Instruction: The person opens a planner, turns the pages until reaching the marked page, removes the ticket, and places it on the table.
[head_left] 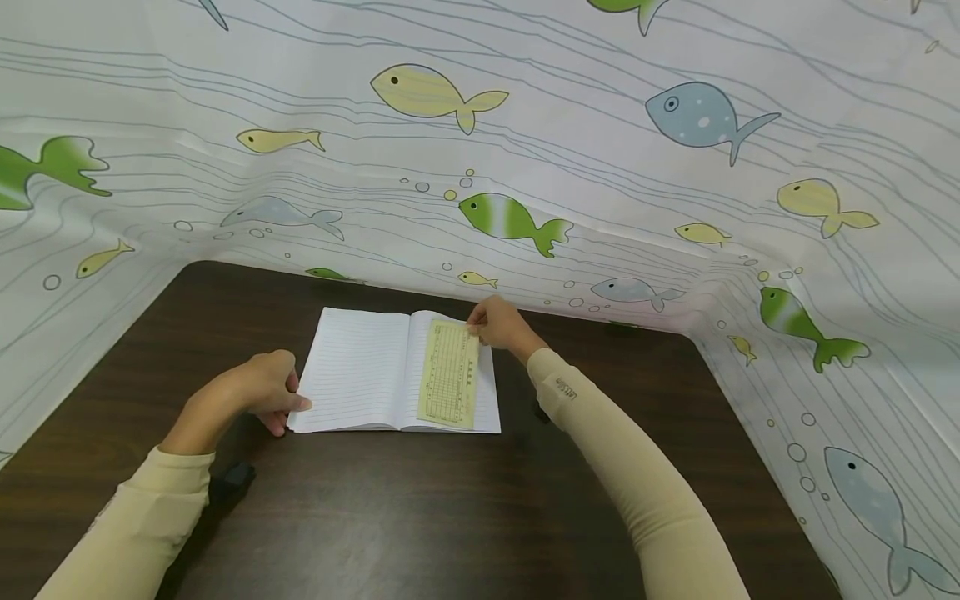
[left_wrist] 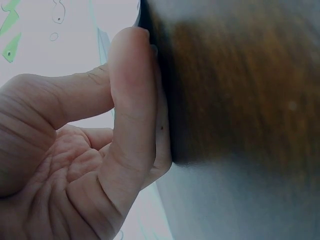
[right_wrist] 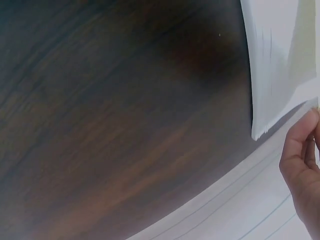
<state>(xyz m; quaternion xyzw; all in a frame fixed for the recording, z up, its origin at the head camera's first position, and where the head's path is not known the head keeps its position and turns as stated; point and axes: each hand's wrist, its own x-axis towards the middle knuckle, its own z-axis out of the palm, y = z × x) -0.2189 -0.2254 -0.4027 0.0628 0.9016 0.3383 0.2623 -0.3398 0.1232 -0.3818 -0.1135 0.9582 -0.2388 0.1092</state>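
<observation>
An open notebook (head_left: 348,358) with lined white pages lies flat on the dark table. On its right page rests a pale yellow printed slip (head_left: 448,375), set lengthwise. My left hand (head_left: 251,387) holds the notebook's lower left corner, thumb on the page and fingers at the edge. In the left wrist view, that hand (left_wrist: 100,135) lies close against the wood. At the slip's upper right corner, my right hand (head_left: 501,323) pinches the paper between thumb and fingers. The right wrist view shows this hand (right_wrist: 302,160) at the right border, beside the notebook's page edges (right_wrist: 265,95).
The dark wooden table (head_left: 360,517) extends around the notebook. White sheeting (head_left: 562,150) printed with fish and wavy lines stands along the back and both sides. A dark object (head_left: 234,479) sits beside the left wrist.
</observation>
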